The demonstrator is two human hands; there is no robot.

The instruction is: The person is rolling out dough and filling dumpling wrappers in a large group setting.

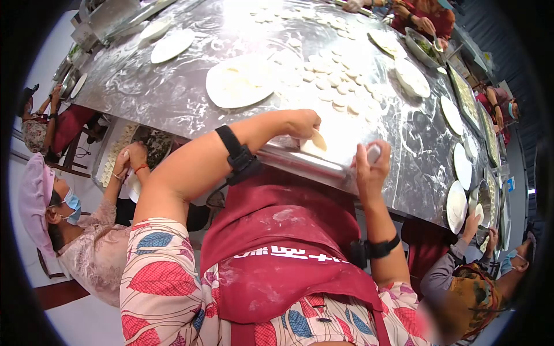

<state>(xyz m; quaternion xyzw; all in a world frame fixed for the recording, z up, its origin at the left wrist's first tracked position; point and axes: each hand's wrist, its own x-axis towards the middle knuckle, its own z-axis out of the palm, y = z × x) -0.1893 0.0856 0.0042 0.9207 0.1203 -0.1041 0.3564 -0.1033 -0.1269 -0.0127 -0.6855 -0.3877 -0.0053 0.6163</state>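
Note:
My left hand [304, 123] is closed on the edge of a thin round dough wrapper [315, 144] near the front edge of the steel table [144, 104]. To its right, my right hand [372, 167] has its fingers curled round a pale, rounded object [374, 153] that looks like the end of a rolling pin; most of it is hidden. Beyond my hands, several small flattened dough discs [334, 81] lie scattered on the floured surface. A large lump of dough [239, 81] rests at the left of them.
White oval plates [456, 207] line the right side, and more plates [173, 46] stand at the far left. A metal bowl [421, 49] with green filling is at the back right. Co-workers sit close on the left [86, 248] and right [473, 288].

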